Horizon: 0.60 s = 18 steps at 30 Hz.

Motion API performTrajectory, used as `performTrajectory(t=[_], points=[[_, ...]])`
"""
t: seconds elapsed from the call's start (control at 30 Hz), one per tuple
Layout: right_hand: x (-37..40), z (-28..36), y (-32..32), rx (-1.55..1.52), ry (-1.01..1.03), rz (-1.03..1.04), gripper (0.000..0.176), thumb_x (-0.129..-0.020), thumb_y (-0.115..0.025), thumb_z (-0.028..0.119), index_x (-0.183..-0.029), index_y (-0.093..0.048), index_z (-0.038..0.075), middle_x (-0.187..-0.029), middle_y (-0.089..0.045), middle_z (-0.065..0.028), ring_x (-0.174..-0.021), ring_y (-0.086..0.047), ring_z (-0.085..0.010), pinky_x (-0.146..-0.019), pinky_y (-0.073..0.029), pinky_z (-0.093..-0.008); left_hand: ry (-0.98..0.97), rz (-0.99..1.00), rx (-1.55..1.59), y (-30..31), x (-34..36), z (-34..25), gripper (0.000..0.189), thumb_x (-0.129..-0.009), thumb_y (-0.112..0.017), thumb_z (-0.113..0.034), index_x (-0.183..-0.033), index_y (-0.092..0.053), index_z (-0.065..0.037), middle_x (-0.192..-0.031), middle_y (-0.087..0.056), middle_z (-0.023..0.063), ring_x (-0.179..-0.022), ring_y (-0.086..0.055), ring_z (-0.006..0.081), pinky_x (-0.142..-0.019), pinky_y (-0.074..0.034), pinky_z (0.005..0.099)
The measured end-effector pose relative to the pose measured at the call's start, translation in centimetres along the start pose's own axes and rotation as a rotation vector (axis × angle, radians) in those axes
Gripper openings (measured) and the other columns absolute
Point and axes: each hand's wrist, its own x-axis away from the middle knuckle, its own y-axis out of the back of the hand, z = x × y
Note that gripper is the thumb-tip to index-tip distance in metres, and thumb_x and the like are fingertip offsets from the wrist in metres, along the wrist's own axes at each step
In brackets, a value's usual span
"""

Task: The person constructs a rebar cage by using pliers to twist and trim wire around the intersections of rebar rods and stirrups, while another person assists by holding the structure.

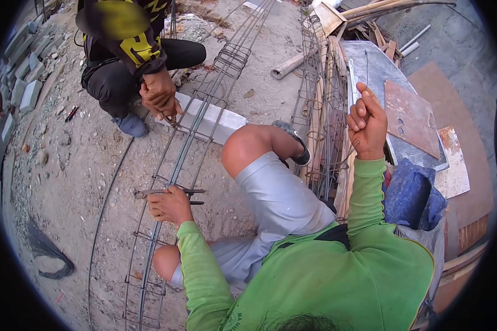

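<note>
My left hand (171, 206) is closed round a pair of pincers (142, 194), their jaws pointing left and the handles sticking out to the right. The hand and tool are over a long rebar cage (178, 164), which runs from the lower left up to the top middle. My right hand (368, 122) is raised at the right, fingers curled in a pinch. A thin tie wire (366, 66) stands up from its fingertips, and looped wire ends hang below the palm. Across the cage, a co-worker's hands (160, 95) grip a tool at the bars; its kind is partly hidden.
A pale block (221, 122) lies beneath the cage. To the right are a second rebar cage (315, 105), timber scraps, a pipe (288, 66), metal sheets (411, 116) and a blue container (408, 193). A long single bar (102, 204) curves over the dirt; rubble lies at left.
</note>
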Motion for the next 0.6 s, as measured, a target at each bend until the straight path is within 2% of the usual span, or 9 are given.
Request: performTrajectory(t=[0.13, 0.2, 0.27, 0.33, 0.4, 0.47, 0.53, 0.57, 0.6], points=[[-1.2, -3.2, -1.9, 0.021, -0.075, -0.02, 0.025, -0.098, -0.053, 0.015, -0.116, -0.057, -0.001, -0.062, -0.047, 0.0008, -0.042, -0.037, -0.0056, -0.038, -0.03, -0.021, 0.051, -0.031, -0.102, -1.2, 0.1, -1.0, 0.056, -0.076, -0.062, -0.04, -0.114, -0.045, -0.002, -0.106, -0.056, 0.0166, -0.099, -0.054, 0.0332, -0.084, -0.041, 0.0441], [-2.2, -5.6, -2.7, 0.104, -0.142, -0.023, 0.024, -0.097, -0.053, 0.015, -0.115, -0.058, 0.0, -0.062, -0.048, 0.0005, -0.043, -0.036, -0.0053, -0.038, -0.029, -0.0206, 0.057, -0.064, -0.097, -1.8, 0.3, -1.2, 0.06, -0.077, -0.062, -0.04, -0.119, -0.045, 0.0, -0.111, -0.055, 0.0167, -0.099, -0.053, 0.0342, -0.086, -0.041, 0.0456], [-3.4, -8.1, -4.2, 0.154, -0.193, -0.027, 0.023, -0.097, -0.054, 0.015, -0.113, -0.06, 0.0, -0.062, -0.049, 0.0004, -0.044, -0.036, -0.0051, -0.039, -0.029, -0.0206, 0.12, -0.012, 0.126, -1.4, 0.5, -1.6, 0.066, -0.083, -0.054, -0.035, -0.133, -0.037, 0.006, -0.121, -0.047, 0.0196, -0.109, -0.041, 0.0374, -0.093, -0.032, 0.051], [-4.4, -10.4, -6.2, 0.258, -0.237, 0.022, 0.024, -0.097, -0.053, 0.017, -0.113, -0.061, 0.0, -0.063, -0.052, 0.0015, -0.046, -0.038, -0.0039, -0.042, -0.031, -0.0201, 0.14, -0.015, 0.114, -1.9, 0.6, -1.7, 0.065, -0.085, -0.054, -0.036, -0.134, -0.039, 0.003, -0.123, -0.048, 0.0181, -0.109, -0.041, 0.0369, -0.093, -0.031, 0.051], [-5.3, -11.6, -8.5, 0.336, -0.215, 0.107, 0.025, -0.1, -0.051, 0.015, -0.113, -0.061, -0.003, -0.061, -0.053, -0.0005, -0.046, -0.039, -0.0036, -0.042, -0.03, -0.0195, 0.136, -0.012, 0.085, -1.9, 0.7, -1.1, 0.064, -0.087, -0.054, -0.037, -0.136, -0.04, 0.001, -0.125, -0.048, 0.0167, -0.11, -0.041, 0.0365, -0.094, -0.031, 0.0511], [-6.3, -12.7, -10.2, 0.44, 0.032, 0.254, 0.027, -0.1, -0.05, 0.015, -0.113, -0.061, -0.005, -0.061, -0.054, -0.0015, -0.047, -0.041, -0.0041, -0.043, -0.031, -0.0207, 0.2, -0.026, 0.175, -1.9, 0.6, -1.6, 0.061, -0.089, -0.054, -0.039, -0.136, -0.043, -0.003, -0.127, -0.05, 0.0163, -0.113, -0.041, 0.0368, -0.096, -0.03, 0.0514], [-7.1, -10.8, -12.2, 0.298, -0.05, 0.356, 0.028, -0.101, -0.049, 0.015, -0.115, -0.059, -0.007, -0.059, -0.052, -0.0017, -0.048, -0.042, -0.0056, -0.046, -0.033, -0.0214, 0.229, -0.006, 0.165, -1.3, 0.3, -2.2, 0.06, -0.089, -0.054, -0.039, -0.137, -0.043, -0.004, -0.127, -0.051, 0.0166, -0.115, -0.041, 0.037, -0.097, -0.029, 0.0522], [-7.6, -11.1, -12.7, 0.299, -0.063, 0.356, 0.028, -0.101, -0.049, 0.015, -0.115, -0.059, -0.007, -0.059, -0.052, -0.0017, -0.048, -0.042, -0.0056, -0.046, -0.033, -0.0214, 0.269, 0.011, 0.167, -1.1, 0.3, -2.4, 0.059, -0.089, -0.054, -0.039, -0.137, -0.043, -0.006, -0.127, -0.052, 0.0168, -0.118, -0.041, 0.0372, -0.098, -0.029, 0.0529], [-8.1, -11.4, -13.2, 0.161, -0.023, 0.389, 0.027, -0.101, -0.048, 0.015, -0.114, -0.057, -0.007, -0.06, -0.05, -0.0014, -0.049, -0.041, -0.0059, -0.047, -0.032, -0.0212, 0.273, 0.015, 0.158, -1.1, 0.3, -2.5, 0.059, -0.089, -0.054, -0.039, -0.137, -0.043, -0.006, -0.127, -0.052, 0.0168, -0.118, -0.041, 0.0372, -0.098, -0.029, 0.0529]])
